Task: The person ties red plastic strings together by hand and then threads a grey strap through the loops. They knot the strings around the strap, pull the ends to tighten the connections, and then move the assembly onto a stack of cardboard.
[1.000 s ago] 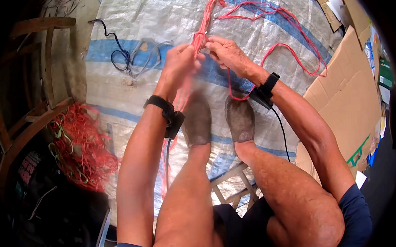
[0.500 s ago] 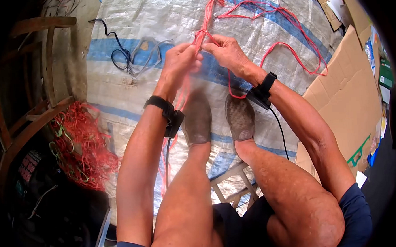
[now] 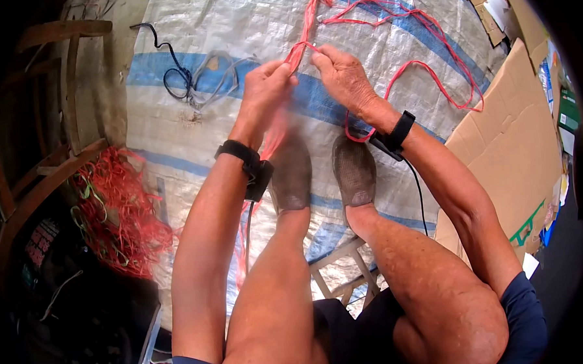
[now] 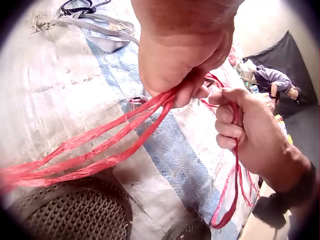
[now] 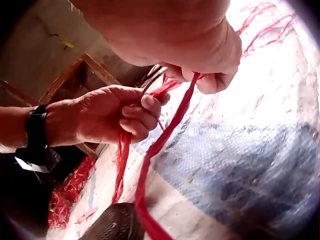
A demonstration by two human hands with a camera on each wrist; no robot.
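Note:
My left hand (image 3: 265, 89) grips a bundle of red plastic twine (image 3: 309, 24) between the shoes. The strands run on past the fist, and in the left wrist view several twine strands (image 4: 120, 137) spread out below it. My right hand (image 3: 344, 79) is just right of the left one and pinches a single red strand (image 5: 172, 122), which crosses to the bundle near the left fingertips. From the right fist this strand hangs in a loop by the right shoe. In the right wrist view, the curled left fingers (image 5: 137, 120) close round the bundle.
Under the feet lies a white and blue woven sheet (image 3: 192, 137). Loose red twine (image 3: 428, 26) trails at the upper right. A tangled red pile (image 3: 120, 215) lies by a wooden chair (image 3: 73, 94). Dark cord (image 3: 176, 70) rests at left; a cardboard sheet (image 3: 504, 146) leans right.
My right hand has drawn the single strand away from the bundle to the right, so the gap between the hands has widened. My left hand keeps its grip in nearly the same place.

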